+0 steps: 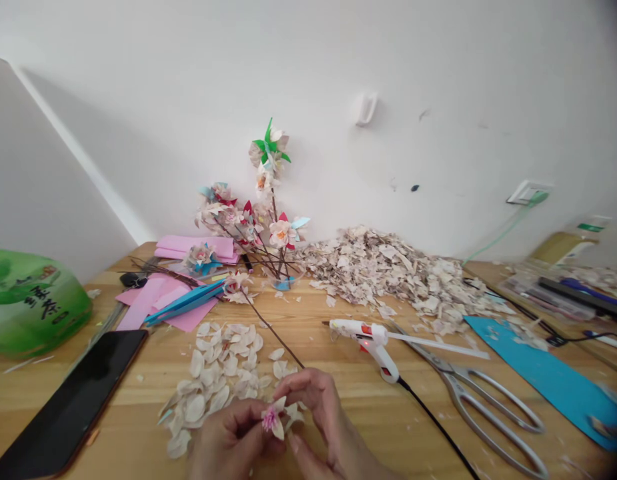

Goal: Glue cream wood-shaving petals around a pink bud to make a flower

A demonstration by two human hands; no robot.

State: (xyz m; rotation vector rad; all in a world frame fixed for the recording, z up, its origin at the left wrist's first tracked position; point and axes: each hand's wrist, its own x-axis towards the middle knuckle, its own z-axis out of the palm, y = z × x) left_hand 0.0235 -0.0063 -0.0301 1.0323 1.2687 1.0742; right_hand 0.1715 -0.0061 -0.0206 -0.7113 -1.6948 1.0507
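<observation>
Head view: left hand (pixel 233 437) and right hand (pixel 321 417) both pinch the paper flower (pixel 274 419) between them.

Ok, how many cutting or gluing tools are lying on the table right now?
2. The glue gun lies in the middle of the table, beyond the hands. The scissors lie just right of it, handles toward the near edge. More may hide under the paper scraps.

The bottom edge cuts off both my wrists, and my left hand (pixel 233 437) hides the base of the small paper flower (pixel 274 419). My phone (pixel 71 407) and the scissors (pixel 488 407) run past the frame. The far right clutter blurs.
</observation>
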